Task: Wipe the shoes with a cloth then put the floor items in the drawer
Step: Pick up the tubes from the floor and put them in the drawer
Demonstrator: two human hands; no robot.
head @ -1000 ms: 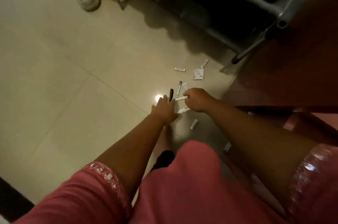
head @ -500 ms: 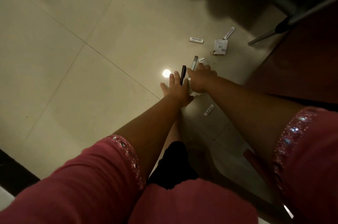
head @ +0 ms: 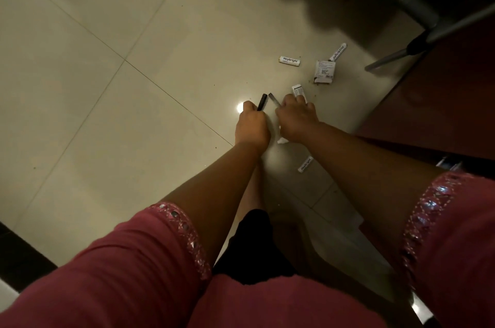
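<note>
Tiled floor (head: 107, 113), left hand (head: 251, 127) gripping black pen (head: 262, 101), right hand (head: 296, 119) clutching grey stick (head: 273, 98)

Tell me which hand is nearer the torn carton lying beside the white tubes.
Right. The right hand lies just below-left of the torn carton; the left hand, closed on a black pen, sits farther left.
</note>
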